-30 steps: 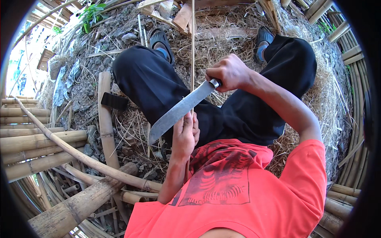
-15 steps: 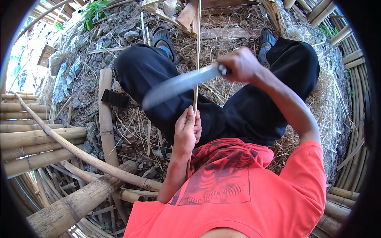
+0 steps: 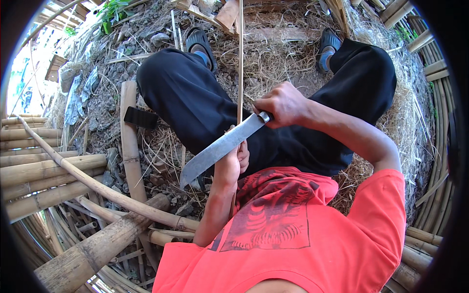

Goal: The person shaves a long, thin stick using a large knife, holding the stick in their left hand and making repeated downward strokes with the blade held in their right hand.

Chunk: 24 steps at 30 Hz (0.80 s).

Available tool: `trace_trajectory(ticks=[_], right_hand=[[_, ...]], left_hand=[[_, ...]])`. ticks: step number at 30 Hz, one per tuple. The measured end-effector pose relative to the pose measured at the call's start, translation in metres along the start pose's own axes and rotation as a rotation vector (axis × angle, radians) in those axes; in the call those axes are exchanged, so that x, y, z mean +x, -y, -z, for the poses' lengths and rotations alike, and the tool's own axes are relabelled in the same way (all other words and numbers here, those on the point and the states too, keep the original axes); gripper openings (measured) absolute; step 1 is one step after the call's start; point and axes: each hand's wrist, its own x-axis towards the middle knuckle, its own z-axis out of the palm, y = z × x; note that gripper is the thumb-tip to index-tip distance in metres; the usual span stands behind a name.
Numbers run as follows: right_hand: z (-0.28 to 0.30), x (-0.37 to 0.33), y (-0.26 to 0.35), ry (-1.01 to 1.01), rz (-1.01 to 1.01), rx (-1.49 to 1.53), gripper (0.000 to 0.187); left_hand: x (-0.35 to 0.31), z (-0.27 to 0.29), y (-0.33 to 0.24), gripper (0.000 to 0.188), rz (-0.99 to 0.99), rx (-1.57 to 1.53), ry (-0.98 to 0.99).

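My right hand (image 3: 283, 105) is wrapped round the handle of a machete (image 3: 220, 149), whose broad grey blade slants down to the left, over my left wrist. In front of my lap, my left hand (image 3: 233, 161) grips a long thin bamboo strip (image 3: 240, 63). The strip stretches away from me between my knees and past the top edge of the picture. The blade lies across the strip just beyond my left fingers and hides part of that hand. Whether its edge touches the strip, I cannot tell.
A dark phone-like slab (image 3: 140, 117) rests by a bamboo pole (image 3: 130, 141) left of my knee. Thick bamboo poles (image 3: 93, 249) cross at lower left. Dry straw and shavings (image 3: 273, 63) cover the ground between my sandalled feet. A bamboo wall (image 3: 442, 127) stands at right.
My right hand has brought the machete down and toward me along the strip, from beyond my left hand to over it. The left hand keeps its grip in nearly the same place.
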Motion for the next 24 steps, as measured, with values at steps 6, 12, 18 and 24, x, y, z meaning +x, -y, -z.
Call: trace_trajectory(ticks=[6, 12, 18, 24], right_hand=[[-0.002, 0.006, -0.011, -0.041, 0.023, -0.023, 0.026], [-0.001, 0.011, -0.021, -0.077, 0.041, -0.067, 0.032], [0.019, 0.018, -0.048, -0.191, -0.295, -0.165, 0.017], [0.062, 0.015, -0.111, -0.549, -0.572, 0.287, 0.028]], left_hand=[[0.000, 0.002, -0.004, 0.026, 0.014, 0.005, 0.031], [0.002, 0.004, -0.005, 0.026, -0.011, -0.004, 0.051], [-0.002, 0.003, -0.012, 0.035, -0.028, -0.045, 0.088], [-0.006, -0.006, -0.008, 0.037, -0.003, -0.035, 0.210]])
